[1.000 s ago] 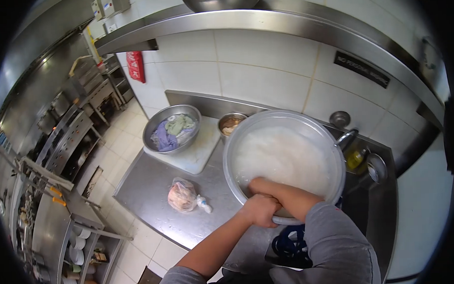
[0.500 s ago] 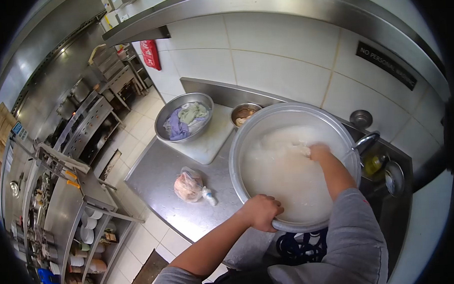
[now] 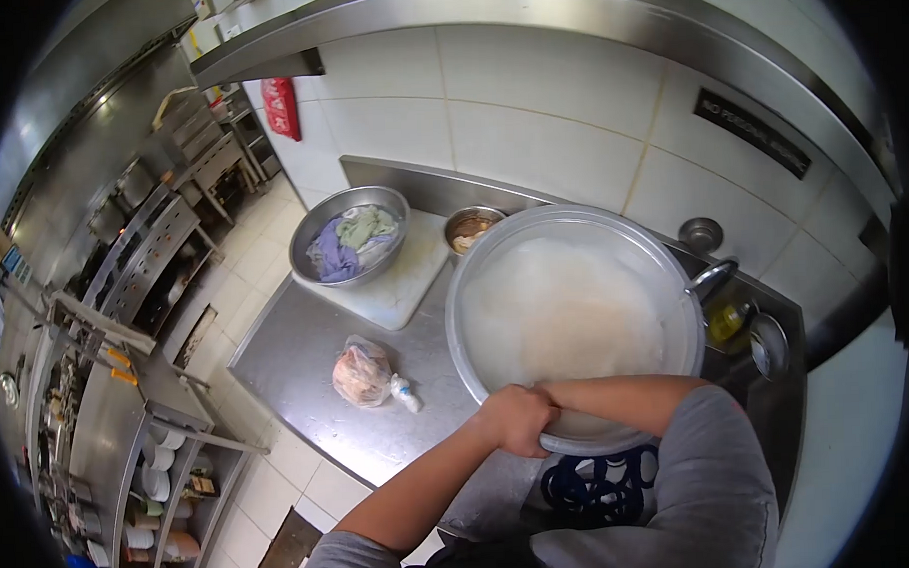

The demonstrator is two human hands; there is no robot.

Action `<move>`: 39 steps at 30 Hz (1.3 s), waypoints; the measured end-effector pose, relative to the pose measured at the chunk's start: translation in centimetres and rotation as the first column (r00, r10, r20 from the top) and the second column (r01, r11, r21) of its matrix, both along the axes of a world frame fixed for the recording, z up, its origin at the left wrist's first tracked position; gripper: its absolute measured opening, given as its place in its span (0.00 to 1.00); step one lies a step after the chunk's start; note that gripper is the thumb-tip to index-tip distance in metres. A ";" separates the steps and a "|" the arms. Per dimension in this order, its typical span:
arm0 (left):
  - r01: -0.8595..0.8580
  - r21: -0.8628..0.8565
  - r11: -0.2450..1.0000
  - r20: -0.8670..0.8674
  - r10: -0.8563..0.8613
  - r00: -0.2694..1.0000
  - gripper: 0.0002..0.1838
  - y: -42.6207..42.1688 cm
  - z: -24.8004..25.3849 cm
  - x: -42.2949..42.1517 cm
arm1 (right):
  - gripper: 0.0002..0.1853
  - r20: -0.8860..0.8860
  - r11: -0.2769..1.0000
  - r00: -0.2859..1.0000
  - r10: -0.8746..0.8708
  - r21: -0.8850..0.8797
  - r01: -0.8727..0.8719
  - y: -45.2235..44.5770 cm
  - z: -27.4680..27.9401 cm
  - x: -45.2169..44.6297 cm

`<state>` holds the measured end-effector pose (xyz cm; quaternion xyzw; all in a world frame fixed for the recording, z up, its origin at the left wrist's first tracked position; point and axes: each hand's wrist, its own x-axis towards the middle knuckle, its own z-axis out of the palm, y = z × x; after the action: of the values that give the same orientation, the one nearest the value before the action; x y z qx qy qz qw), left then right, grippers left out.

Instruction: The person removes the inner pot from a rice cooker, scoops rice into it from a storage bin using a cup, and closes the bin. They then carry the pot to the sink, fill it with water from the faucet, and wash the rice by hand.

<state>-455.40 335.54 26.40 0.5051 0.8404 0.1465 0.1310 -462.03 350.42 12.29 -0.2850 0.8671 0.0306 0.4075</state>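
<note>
A large round basin (image 3: 459, 319) holds cloudy whitish water, with a beige patch showing beneath the surface. My left hand (image 3: 519, 419) is closed over the basin's near-left rim. My right forearm reaches across the near side of the basin, and my right hand (image 3: 556, 392) is beside the left one, its fingers hidden behind that hand and inside the basin. To the left, a knotted clear plastic bag (image 3: 362, 373) with pinkish-beige contents lies on the steel counter (image 3: 301, 339).
A metal bowl of purple and green cloths (image 3: 345, 234) stands on a white cutting board (image 3: 415, 295). A small metal bowl (image 3: 470, 227) sits behind the basin. A faucet (image 3: 713, 276), yellow liquid bottle (image 3: 726, 322) and sink are at right; a dish shelf (image 3: 171, 474) stands at left.
My right hand has moved from the far right part of the water toward the near-left rim, next to my left hand. The left hand keeps its hold; the view has shifted slightly.
</note>
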 end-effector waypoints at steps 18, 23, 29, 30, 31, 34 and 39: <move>0.001 -0.079 0.997 0.073 0.005 0.997 0.23 0.2 0.7 0.0 | 0.18 -0.529 0.788 0.656 -0.538 -0.038 0.615 21.1 -0.6 -10.4; 0.004 -0.053 0.999 0.105 0.002 0.995 0.23 -0.2 1.3 0.1 | 0.20 -0.079 0.830 0.959 0.271 0.524 -0.191 23.0 -6.2 -2.9; 0.017 -0.009 1.000 0.089 -0.016 0.996 0.22 -0.4 0.4 0.1 | 0.21 -0.193 0.990 0.981 0.007 -0.139 -0.035 13.4 -7.6 6.1; 0.010 -0.003 1.000 0.085 -0.010 0.996 0.22 -0.4 0.3 0.1 | 0.21 -0.195 0.989 0.981 0.018 -0.142 -0.046 11.5 -6.1 4.9; -0.001 -0.008 1.000 0.085 0.001 0.996 0.22 -0.5 0.3 0.1 | 0.19 -0.154 0.998 0.988 0.016 -0.054 -0.025 9.6 -3.7 2.8; 0.006 -0.035 0.999 0.066 -0.004 0.998 0.22 -0.5 0.5 -0.1 | 0.15 -0.218 0.999 0.975 -0.034 0.000 0.035 9.1 -5.7 -3.7; 0.046 0.058 0.997 0.047 -0.049 0.998 0.23 -0.4 -0.1 -0.3 | 0.17 -0.316 0.966 0.929 -0.193 0.104 0.236 10.1 -3.1 -15.1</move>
<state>-455.69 335.10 26.28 0.5248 0.8202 0.1794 0.1404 -477.16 360.51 9.21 -0.1507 0.9410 0.0901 0.2894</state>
